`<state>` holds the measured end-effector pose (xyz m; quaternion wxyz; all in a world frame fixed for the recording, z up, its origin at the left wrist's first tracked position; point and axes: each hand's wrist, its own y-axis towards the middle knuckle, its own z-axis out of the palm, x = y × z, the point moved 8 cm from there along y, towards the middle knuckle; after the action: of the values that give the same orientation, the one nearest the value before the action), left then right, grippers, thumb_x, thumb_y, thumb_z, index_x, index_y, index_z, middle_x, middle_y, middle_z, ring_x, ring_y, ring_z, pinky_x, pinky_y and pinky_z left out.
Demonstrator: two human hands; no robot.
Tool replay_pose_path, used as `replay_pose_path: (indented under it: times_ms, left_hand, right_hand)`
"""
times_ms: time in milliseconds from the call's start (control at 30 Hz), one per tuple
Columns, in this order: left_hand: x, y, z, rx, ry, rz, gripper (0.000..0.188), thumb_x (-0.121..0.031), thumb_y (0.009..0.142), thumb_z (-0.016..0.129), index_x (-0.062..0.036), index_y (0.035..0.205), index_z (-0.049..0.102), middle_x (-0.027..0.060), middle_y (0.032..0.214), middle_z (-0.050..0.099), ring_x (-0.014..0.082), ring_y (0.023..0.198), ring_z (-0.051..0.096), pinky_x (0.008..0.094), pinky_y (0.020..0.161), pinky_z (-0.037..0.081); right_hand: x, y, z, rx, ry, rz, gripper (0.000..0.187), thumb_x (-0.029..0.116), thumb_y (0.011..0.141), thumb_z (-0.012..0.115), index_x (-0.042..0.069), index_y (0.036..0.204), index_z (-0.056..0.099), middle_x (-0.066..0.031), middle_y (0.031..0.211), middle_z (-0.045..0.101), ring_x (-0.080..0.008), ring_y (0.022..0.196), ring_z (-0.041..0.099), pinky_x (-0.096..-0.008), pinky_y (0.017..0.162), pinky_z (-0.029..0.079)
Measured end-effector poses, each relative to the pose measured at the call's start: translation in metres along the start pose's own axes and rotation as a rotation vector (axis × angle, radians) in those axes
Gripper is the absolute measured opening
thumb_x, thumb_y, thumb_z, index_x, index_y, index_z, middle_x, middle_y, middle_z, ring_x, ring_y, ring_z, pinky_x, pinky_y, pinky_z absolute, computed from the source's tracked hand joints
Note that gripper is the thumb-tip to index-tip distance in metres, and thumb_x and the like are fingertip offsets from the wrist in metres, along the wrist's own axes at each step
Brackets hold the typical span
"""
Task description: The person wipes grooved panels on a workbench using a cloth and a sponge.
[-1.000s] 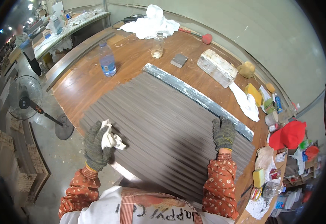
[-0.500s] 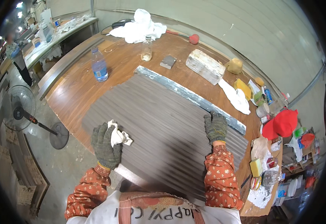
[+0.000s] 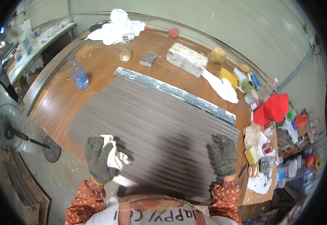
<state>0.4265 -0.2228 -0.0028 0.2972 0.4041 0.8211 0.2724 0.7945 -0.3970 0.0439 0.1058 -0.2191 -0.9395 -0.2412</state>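
Note:
A grey-brown ribbed panel (image 3: pixel 144 116) lies on the wooden table, with a paint-smeared metal bar (image 3: pixel 174 93) along its far edge. My left hand (image 3: pixel 97 160), in a dark grey knitted glove, is over the panel's near left part. It grips a crumpled white cloth (image 3: pixel 115 154), which sticks out beside the thumb. At the panel's right end is my right hand (image 3: pixel 224 154), gloved alike, with its fingers stretched out and nothing in them. Whether its palm touches the ribs, I cannot tell.
A water bottle (image 3: pixel 78 75), a glass jar (image 3: pixel 125 50), a grey block (image 3: pixel 147 59) and a long whitish block (image 3: pixel 186 59) stand beyond the panel. Sponges, containers and a red cap (image 3: pixel 271 109) crowd the table's right side. A standing fan (image 3: pixel 10 129) is on the floor at left.
My right hand has left the metal bar and come back toward me along the panel's right side. The left hand still has the cloth. The whole view has shifted a little.

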Motion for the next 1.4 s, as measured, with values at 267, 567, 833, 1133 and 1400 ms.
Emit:
replay_pose_path:
  times_ms: [267,567,833,1133,1400]
  left_hand:
    - [-0.019,0.003,0.028,0.157,0.032,0.129,0.056,-0.042,0.093,0.045,0.0000,0.129,0.056,0.0237,0.131,0.054,0.0439,0.126,0.048,0.0598,0.111,0.027]
    - [-0.036,-0.001,0.035,0.136,0.061,0.145,0.057,-0.041,0.095,0.042,0.0031,0.130,0.053,0.0233,0.129,0.056,0.0419,0.124,0.050,0.0580,0.111,0.028]
    - [-0.041,0.007,0.026,0.080,0.124,0.107,0.052,-0.038,0.092,0.048,0.0015,0.124,0.058,0.0254,0.126,0.057,0.0458,0.118,0.052,0.0598,0.109,0.030]
    - [-0.026,0.001,0.018,0.091,0.214,-0.003,0.051,-0.038,0.082,0.059,-0.0086,0.125,0.061,0.0182,0.126,0.058,0.0404,0.120,0.052,0.0562,0.110,0.032]
    - [-0.027,0.005,0.022,0.133,0.070,0.076,0.052,-0.038,0.078,0.064,-0.0099,0.122,0.063,0.0179,0.122,0.058,0.0396,0.116,0.054,0.0574,0.108,0.035]
  right_hand:
    - [-0.054,-0.092,-0.037,-0.045,-0.067,0.366,0.034,0.029,0.087,0.069,0.009,0.114,0.067,-0.0147,0.109,0.067,-0.0346,0.104,0.061,-0.0434,0.091,0.048]
    - [-0.193,-0.160,-0.089,-0.388,0.146,0.803,0.036,0.026,0.086,0.070,0.007,0.115,0.067,-0.0165,0.113,0.067,-0.0352,0.108,0.062,-0.0423,0.093,0.048]
    - [-0.266,-0.080,-0.069,0.125,-0.677,0.464,0.072,0.028,0.076,0.071,0.010,0.140,0.044,-0.0201,0.137,0.050,-0.0384,0.127,0.046,-0.0470,0.106,0.039]
    - [-0.284,-0.049,-0.054,0.489,-0.616,0.605,0.100,0.031,0.059,0.084,0.012,0.146,0.037,-0.0200,0.113,0.065,-0.0389,0.105,0.062,-0.0452,0.091,0.052]
    - [-0.200,-0.020,-0.095,0.013,-0.220,0.514,0.080,0.012,0.063,0.087,0.001,0.133,0.047,-0.0139,0.118,0.062,-0.0270,0.107,0.063,-0.0362,0.093,0.050]
